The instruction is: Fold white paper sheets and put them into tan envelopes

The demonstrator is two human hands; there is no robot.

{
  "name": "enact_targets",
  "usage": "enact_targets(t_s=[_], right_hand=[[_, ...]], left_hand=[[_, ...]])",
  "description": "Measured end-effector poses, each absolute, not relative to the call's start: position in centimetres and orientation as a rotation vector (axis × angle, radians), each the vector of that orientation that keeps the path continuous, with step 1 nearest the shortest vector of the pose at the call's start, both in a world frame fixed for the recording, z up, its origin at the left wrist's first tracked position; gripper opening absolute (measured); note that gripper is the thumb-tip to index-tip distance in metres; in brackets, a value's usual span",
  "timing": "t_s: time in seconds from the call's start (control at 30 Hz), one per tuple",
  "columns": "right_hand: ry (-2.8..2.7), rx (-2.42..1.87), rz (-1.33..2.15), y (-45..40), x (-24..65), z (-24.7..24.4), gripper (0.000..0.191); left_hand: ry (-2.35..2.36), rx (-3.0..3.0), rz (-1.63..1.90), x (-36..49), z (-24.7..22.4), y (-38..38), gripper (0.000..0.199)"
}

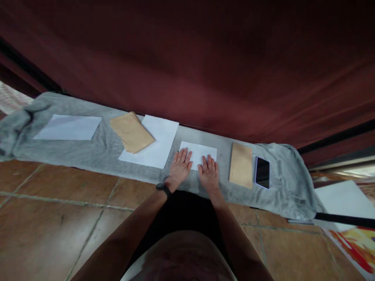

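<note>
Torso [181, 249] at bottom centre, left hand [181, 168] and right hand [209, 171] flat on a small white sheet [197, 150]

These 2 hands lie palm down at the centre of the frame, fingers extended and uncurled over the sheet's lower part. A dark watch [164, 189] circles the left wrist. Grey cloth [99, 152] lies beneath. Right of centre, a brown paper rectangle [240, 166] lies just beside a dark-screened phone [262, 173]. Left of centre, a stack of brown papers [131, 132] overlaps a large white sheet [159, 146]; another white sheet [68, 127] lies farther left. Dark red fabric [187, 58] fills the top; brown tiles [58, 222] show below.
</note>
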State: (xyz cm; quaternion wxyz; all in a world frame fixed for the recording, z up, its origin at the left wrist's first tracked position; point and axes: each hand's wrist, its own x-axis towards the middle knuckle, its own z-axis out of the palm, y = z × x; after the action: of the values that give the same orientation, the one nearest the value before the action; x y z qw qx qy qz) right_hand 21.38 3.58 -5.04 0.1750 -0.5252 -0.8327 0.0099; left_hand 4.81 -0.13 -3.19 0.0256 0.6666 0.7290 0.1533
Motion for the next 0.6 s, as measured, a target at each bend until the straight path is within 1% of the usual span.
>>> enact_targets(t_s=[0.13, 0.27, 0.6], right_hand=[[-2.393, -1.472, 0.029, 3.6, 21.4, -5.1, 0.052], [-2.393, -1.459, 0.020, 3.6, 21.5, -5.1, 0.053], [-2.378, -1.475, 0.019, 3.6, 21.3, -5.1, 0.051]], left_hand=[[2.018, 2.214, 0.380, 6.2, -3.3, -0.7, 0.052], [1.962, 2.261, 0.366, 6.5, -3.5, -1.0, 0.052], [2.271, 2.028, 0.409, 4.5, -3.6, -1.0, 0.060]])
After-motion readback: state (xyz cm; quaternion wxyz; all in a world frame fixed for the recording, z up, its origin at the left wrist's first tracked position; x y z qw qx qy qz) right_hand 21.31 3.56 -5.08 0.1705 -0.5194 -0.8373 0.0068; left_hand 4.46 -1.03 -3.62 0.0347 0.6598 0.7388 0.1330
